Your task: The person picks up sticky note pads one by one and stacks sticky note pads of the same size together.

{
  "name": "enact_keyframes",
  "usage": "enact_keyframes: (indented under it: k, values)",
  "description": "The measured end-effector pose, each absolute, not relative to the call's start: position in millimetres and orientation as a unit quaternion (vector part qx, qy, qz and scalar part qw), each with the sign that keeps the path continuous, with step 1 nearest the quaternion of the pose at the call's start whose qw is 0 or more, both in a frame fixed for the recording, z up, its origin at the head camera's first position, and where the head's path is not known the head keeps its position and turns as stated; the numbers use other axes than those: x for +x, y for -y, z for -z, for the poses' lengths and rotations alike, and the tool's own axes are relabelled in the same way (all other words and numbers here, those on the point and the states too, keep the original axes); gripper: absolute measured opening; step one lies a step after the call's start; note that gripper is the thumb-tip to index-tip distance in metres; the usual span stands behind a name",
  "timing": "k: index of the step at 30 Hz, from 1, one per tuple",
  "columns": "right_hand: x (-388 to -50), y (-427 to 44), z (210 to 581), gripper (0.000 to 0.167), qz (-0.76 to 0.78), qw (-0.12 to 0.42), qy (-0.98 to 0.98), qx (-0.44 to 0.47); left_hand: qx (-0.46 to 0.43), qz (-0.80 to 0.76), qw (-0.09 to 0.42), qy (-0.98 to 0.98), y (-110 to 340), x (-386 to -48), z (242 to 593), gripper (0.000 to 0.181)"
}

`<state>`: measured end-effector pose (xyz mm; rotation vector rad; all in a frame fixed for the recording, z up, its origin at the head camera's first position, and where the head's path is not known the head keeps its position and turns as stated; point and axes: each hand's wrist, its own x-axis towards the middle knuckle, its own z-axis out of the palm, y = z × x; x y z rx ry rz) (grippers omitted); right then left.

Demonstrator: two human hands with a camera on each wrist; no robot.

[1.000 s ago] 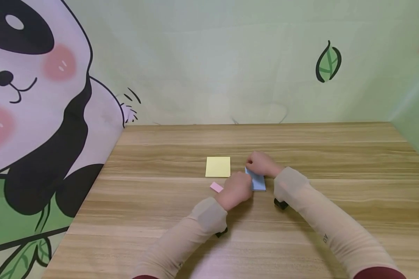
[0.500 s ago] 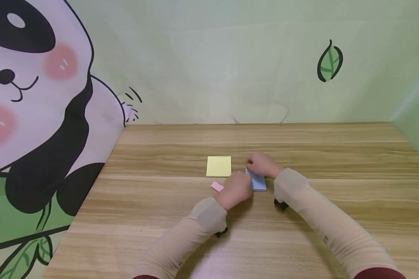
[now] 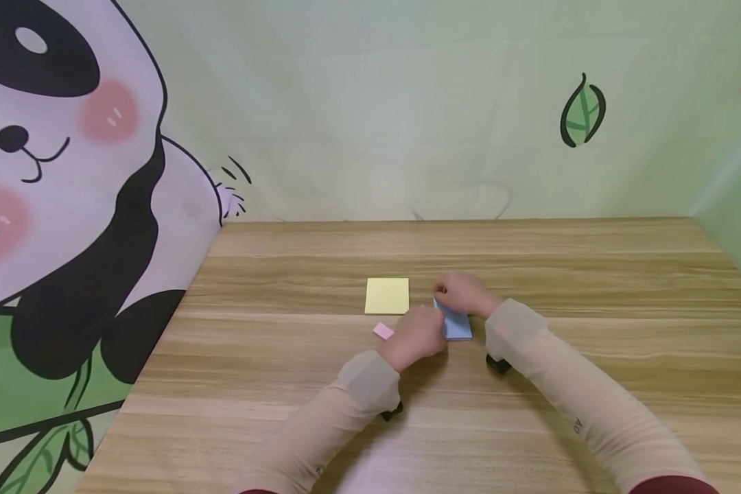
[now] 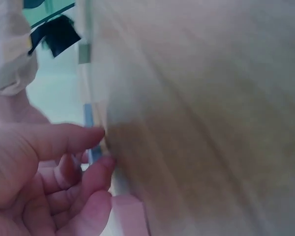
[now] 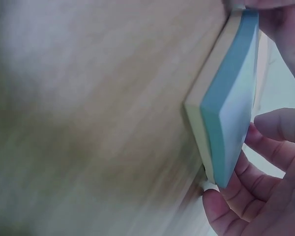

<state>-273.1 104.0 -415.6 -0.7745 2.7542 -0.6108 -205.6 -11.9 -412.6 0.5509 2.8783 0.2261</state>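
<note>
A blue sticky note pad (image 3: pixel 458 328) lies on the table between the two hands. My left hand (image 3: pixel 415 332) pinches its near left corner, while my right hand (image 3: pixel 462 291) holds its far edge with curled fingers. In the right wrist view the blue pad (image 5: pixel 232 115) sits flush on a pale yellow layer (image 5: pixel 200 137), and the right thumb and fingertips meet its edge. The left thumb and forefinger come together at a thin blue edge (image 4: pixel 88 115) in the left wrist view. A small pink pad (image 3: pixel 383 331) lies beside the left hand, partly covered by it.
Left of the blue pad, a square yellow sticky note pad (image 3: pixel 387 296) rests flat on the wooden table (image 3: pixel 284 295). Behind the table hangs a pale green backdrop (image 3: pixel 377 123) with a panda drawing (image 3: pixel 68 178) at the left.
Both hands stay at the blue pad with barely any movement. The whole head view has shifted very slightly.
</note>
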Motion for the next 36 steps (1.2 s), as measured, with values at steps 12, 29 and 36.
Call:
enact_keyframes:
  k: [12, 29, 36]
  values:
    - [-272, -134, 413, 0.03, 0.276, 0.101, -0.949, -0.111, 0.107, -0.24, 0.156, -0.952, 30, -218, 409, 0.038]
    - [-267, -143, 411, 0.024, 0.38, 0.262, -0.886, -0.035, 0.096, -0.284, 0.166, -0.939, 26, -234, 418, 0.017]
    - [-270, -141, 416, 0.024, 0.413, 0.285, -0.865, 0.004, 0.09, -0.31, 0.176, -0.93, 25, -236, 417, 0.016]
